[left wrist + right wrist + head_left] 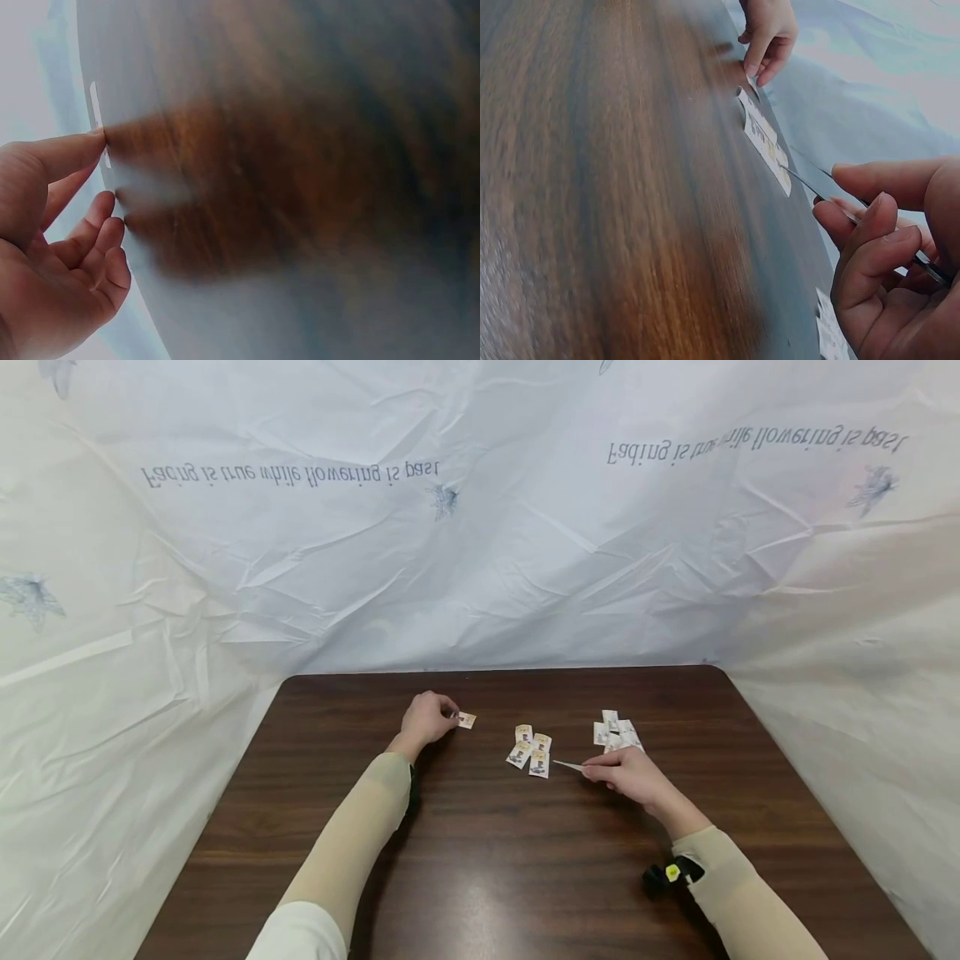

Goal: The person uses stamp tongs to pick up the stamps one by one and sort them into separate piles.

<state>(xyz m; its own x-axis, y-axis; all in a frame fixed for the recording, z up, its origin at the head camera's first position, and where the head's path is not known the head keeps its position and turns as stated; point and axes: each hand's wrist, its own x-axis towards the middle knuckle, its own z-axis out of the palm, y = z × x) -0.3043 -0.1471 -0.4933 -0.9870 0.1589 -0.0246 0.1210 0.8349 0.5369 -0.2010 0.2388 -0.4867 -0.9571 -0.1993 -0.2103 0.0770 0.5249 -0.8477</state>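
Note:
My left hand (427,718) is at the far left part of the table, thumb and forefinger pinching the edge of a small printed paper piece (467,720). In the left wrist view that paper piece (94,105) shows as a thin white sliver by the thumb tip. My right hand (628,773) grips thin metal tweezers (567,766), whose prongs stand apart in the right wrist view. Their tips point left at a cluster of several similar paper pieces (538,763) with yellow and dark prints. Between the prongs I see nothing held.
Beyond my right hand lies another overlapping group of mostly white paper pieces (602,732), partly hidden by the hand. A dark wooden table (480,852) carries everything. White printed sheeting (480,568) hangs behind it and along both sides.

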